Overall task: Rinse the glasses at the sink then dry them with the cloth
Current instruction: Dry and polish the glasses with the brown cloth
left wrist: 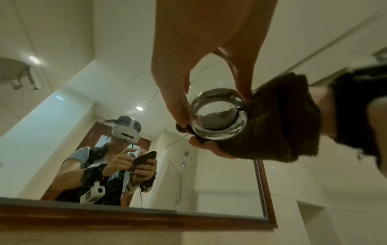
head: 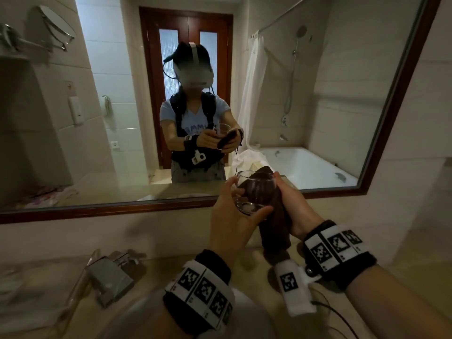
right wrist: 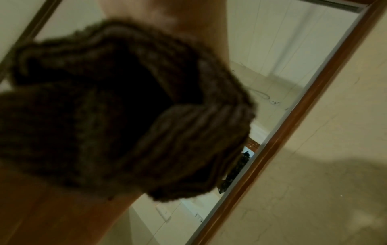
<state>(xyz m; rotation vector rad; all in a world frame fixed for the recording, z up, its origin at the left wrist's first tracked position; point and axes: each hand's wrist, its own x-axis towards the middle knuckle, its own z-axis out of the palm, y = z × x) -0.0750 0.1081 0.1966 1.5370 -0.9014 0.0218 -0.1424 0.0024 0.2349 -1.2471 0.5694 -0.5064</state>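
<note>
A clear tumbler glass is held up in front of the mirror, tilted with its mouth away from me. My left hand grips it, thumb under the thick base and fingers curled round the side. A dark brown cloth is wrapped against the glass's right side and hangs below it. My right hand holds the cloth against the glass, with part of the cloth over the rim. In the right wrist view the cloth fills the frame and hides the fingers.
A large wood-framed mirror stands just behind the hands. A metal tap sits on the beige counter at lower left. The sink basin is hidden under my arms. The beige wall is at right.
</note>
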